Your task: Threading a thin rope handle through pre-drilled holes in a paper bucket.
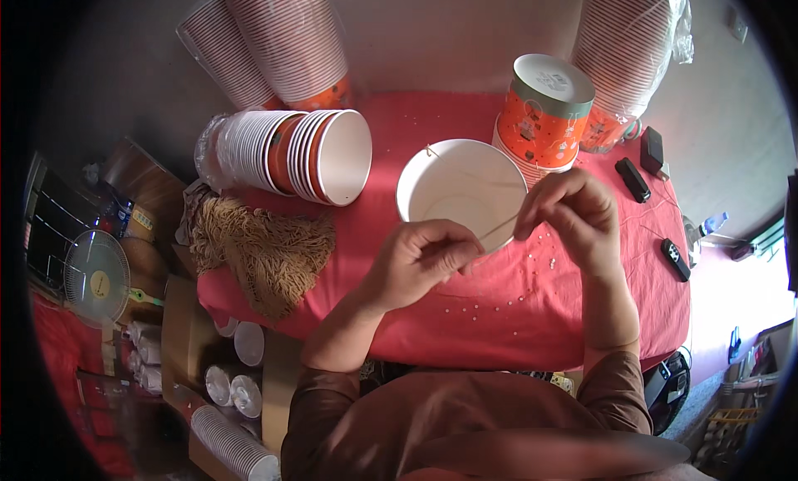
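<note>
A white paper bucket (453, 190) stands mouth up on the red cloth, in front of me. A thin tan cord (499, 229) is stretched between my hands over its near right rim. Another bit of tan cord (430, 151) pokes through the bucket's far left rim. My left hand (424, 261) pinches one part of the cord between thumb and fingers. With bent fingers, my right hand (578, 219) grips it farther right. Whether both bits are one cord, I cannot tell. To the left lies a heap of tan cords (270, 252).
Nested paper buckets (345, 157) lie on their side at left. An orange bucket (540, 119) sits upside down on others at right. Wrapped stacks (287, 40) stand behind. White bits (474, 309) dot the red tablecloth (399, 315). Black devices (633, 180) lie right; an open carton (187, 331) stands lower left.
</note>
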### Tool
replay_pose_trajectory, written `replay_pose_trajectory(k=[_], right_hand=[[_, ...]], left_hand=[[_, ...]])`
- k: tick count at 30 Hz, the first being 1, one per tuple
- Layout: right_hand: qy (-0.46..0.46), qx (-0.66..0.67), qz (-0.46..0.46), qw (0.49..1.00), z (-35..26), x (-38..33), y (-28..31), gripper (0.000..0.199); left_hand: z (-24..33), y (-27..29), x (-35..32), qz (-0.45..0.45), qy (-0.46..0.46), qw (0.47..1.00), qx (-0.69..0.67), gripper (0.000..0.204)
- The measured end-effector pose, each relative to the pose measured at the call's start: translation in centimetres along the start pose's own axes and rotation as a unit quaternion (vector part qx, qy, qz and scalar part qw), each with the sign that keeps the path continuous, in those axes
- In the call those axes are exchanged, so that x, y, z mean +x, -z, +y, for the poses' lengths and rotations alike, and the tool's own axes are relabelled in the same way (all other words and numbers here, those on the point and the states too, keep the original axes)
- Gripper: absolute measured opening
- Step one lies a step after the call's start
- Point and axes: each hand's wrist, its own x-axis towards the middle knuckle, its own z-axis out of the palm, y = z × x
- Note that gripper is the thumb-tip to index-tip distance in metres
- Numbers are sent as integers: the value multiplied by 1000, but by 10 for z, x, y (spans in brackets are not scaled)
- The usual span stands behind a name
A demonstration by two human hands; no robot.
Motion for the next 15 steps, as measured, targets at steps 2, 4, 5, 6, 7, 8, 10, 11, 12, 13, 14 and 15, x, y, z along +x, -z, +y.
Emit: replay_pose_trajectory(k=[2,4,5,6,7,8,10,11,12,13,14,15], right_hand=[[27,-28,52,998,-2,5,12,8],[52,-33,97,993,1,8,22,9],[51,-27,123,991,0,9,24,9],[50,-7,144,988,1,10,27,10],[50,-9,147,988,3,11,32,10],[57,-45,159,985,6,11,37,10],[61,-112,186,974,15,12,41,12],[25,-178,173,968,14,13,40,13],[-12,-243,159,957,14,14,38,14],[-28,-353,151,923,15,14,36,19],[-28,-354,152,922,12,14,32,19],[-10,-411,137,901,7,13,25,21]], left_hand=[[4,5,1,30,26,999,-1,15],[3,11,1,32,-8,999,5,16],[6,14,0,36,-6,999,8,16],[8,17,-2,35,-4,999,8,16],[9,19,-1,53,-8,997,47,16],[10,20,0,71,-13,994,85,15],[10,19,3,120,-56,979,153,13],[10,21,3,141,-71,971,181,12],[8,23,5,155,-91,964,198,11],[10,21,5,154,-91,964,198,11],[13,18,4,164,-91,954,233,10],[14,15,4,174,-91,944,266,10]])
